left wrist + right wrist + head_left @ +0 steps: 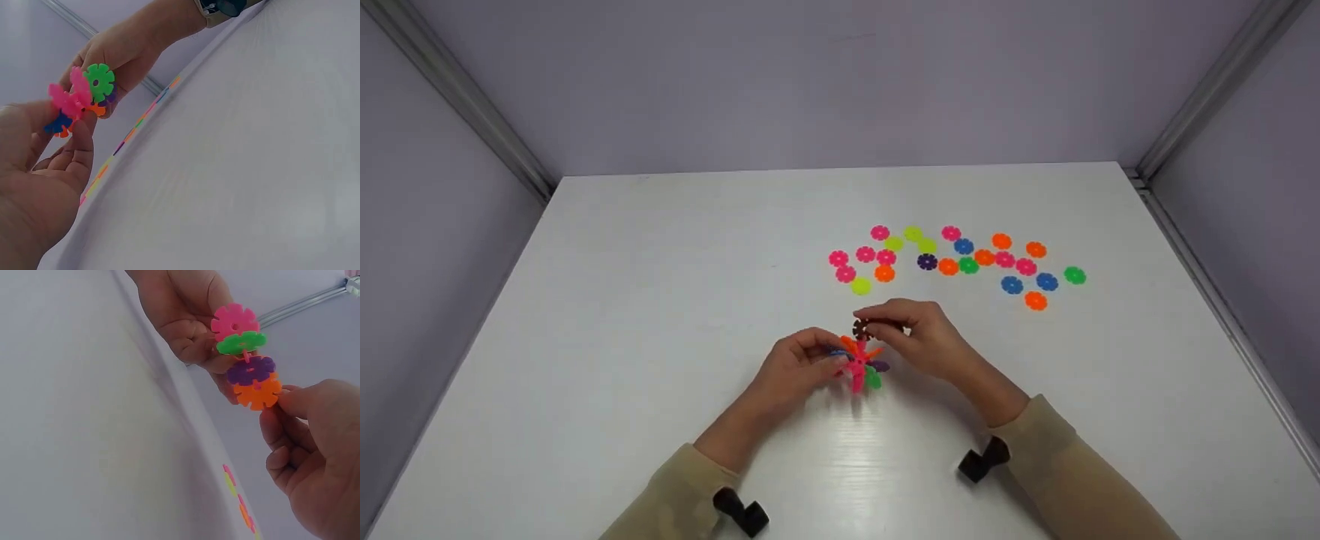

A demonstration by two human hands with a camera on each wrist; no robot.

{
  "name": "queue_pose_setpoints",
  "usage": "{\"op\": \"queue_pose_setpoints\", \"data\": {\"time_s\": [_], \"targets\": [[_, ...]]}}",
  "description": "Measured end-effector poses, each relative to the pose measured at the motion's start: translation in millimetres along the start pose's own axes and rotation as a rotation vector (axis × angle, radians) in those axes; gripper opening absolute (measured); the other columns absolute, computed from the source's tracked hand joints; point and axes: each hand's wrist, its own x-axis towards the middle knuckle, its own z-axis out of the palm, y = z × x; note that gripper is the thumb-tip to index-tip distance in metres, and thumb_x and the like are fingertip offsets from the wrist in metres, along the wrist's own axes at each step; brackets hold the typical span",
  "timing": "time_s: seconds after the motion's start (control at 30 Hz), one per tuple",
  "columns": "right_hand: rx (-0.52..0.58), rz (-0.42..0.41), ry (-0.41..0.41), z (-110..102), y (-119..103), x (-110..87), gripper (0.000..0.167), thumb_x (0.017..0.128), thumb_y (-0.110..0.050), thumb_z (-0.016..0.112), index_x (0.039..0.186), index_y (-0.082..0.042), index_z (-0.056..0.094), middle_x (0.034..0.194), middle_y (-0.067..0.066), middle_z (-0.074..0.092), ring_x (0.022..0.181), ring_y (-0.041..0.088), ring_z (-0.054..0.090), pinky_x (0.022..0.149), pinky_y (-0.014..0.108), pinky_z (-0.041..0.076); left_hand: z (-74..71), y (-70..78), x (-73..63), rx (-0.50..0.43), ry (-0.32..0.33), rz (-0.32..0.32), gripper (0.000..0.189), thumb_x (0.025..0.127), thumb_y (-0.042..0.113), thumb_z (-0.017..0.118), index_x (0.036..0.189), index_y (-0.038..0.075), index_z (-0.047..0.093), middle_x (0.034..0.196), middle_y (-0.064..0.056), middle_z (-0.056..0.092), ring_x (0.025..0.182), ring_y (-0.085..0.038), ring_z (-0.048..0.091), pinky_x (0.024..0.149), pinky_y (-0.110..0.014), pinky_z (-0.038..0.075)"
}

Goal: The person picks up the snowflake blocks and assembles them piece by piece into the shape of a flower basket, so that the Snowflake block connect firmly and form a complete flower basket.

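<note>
My left hand (799, 369) grips a cluster of interlocking notched plastic discs (857, 366) between thumb and fingers, held over the white table. Pink, green, purple, orange and blue discs jut out of it at different angles; a green disc (99, 82) and a pink disc (235, 320) show plainly in the wrist views. At the cluster's far side, my right hand (926, 339) pinches a dark brown notched disc (860, 328) right at the edge of an upright pink piece. Behind the orange disc (257, 394), that brown disc is hidden in the right wrist view.
Loose notched discs in several colours lie flat beyond the hands, among them a yellow disc (861, 286), a dark purple disc (927, 262) and a green disc (1075, 275). Pale panels (840, 90) stand around the back and sides of the white table (675, 262).
</note>
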Motion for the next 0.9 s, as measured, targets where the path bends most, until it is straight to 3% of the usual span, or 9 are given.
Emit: {"op": "queue_pose_setpoints", "data": {"time_s": [0.1, 0.3, 0.43, 0.6, 0.77, 0.9], "targets": [[0.002, 0.038, 0.005, 2, -1, -0.5, 0.026, 0.101, -0.007, 0.073, 0.127, -0.007, 0.076, 0.111, 0.0, 0.078, 0.097, 0.02, 0.075, 0.086, 0.028, 0.061, -0.3, -0.7, 0.7, -0.041, -0.016, -0.013, 0.029, 0.102, 0.012, 0.073, 0.124, -0.001, 0.06, 0.113, -0.015, 0.072, 0.094, -0.024, 0.071, 0.088, -0.035, 0.062], [-0.063, 0.078, 0.021, 1, 0, 1.6, 0.026, 0.102, -0.016, 0.074, 0.126, -0.007, 0.074, 0.11, -0.003, 0.078, 0.091, 0.02, 0.071, 0.076, 0.024, 0.057, -1.2, -3.6, 2.4, 0.001, -0.026, -0.016, 0.049, 0.101, 0.015, 0.074, 0.145, 0.007, 0.055, 0.125, -0.016, 0.071, 0.101, -0.027, 0.072, 0.089, -0.036, 0.062], [-0.097, 0.13, 0.141, -12, 10, 10.2, 0.026, 0.104, -0.017, 0.072, 0.127, -0.005, 0.074, 0.112, 0.0, 0.077, 0.096, 0.024, 0.07, 0.08, 0.026, 0.059, -0.7, -3.1, 3.2, 0.021, 0.008, -0.015, 0.048, 0.101, 0.015, 0.073, 0.148, 0.012, 0.06, 0.131, -0.014, 0.067, 0.11, -0.028, 0.07, 0.091, -0.035, 0.061], [-0.164, 0.315, 0.268, -30, 33, 28.1, 0.025, 0.103, -0.014, 0.072, 0.128, -0.01, 0.074, 0.116, 0.001, 0.074, 0.105, 0.023, 0.067, 0.089, 0.027, 0.059, 0.2, -1.5, 4.9, 0.005, 0.05, -0.042, 0.05, 0.1, 0.014, 0.074, 0.149, 0.012, 0.061, 0.135, -0.014, 0.063, 0.113, -0.029, 0.068, 0.092, -0.034, 0.061], [-0.171, 0.45, 0.239, -36, 52, 44.7, 0.03, 0.102, -0.016, 0.074, 0.132, -0.016, 0.073, 0.124, 0.002, 0.07, 0.111, 0.024, 0.065, 0.096, 0.033, 0.059, -1.1, -2.1, 4.4, -0.025, 0.052, -0.076, 0.054, 0.099, 0.014, 0.077, 0.149, 0.008, 0.06, 0.144, -0.014, 0.062, 0.118, -0.028, 0.067, 0.092, -0.033, 0.061], [-0.198, 0.489, 0.221, -34, 57, 55.3, 0.033, 0.101, -0.019, 0.075, 0.134, -0.021, 0.073, 0.125, -0.001, 0.068, 0.11, 0.025, 0.063, 0.095, 0.035, 0.059, -1.4, -2.7, 5.2, -0.043, 0.058, -0.09, 0.053, 0.096, 0.016, 0.08, 0.145, 0.006, 0.061, 0.142, -0.013, 0.062, 0.119, -0.029, 0.067, 0.092, -0.033, 0.061]]}}
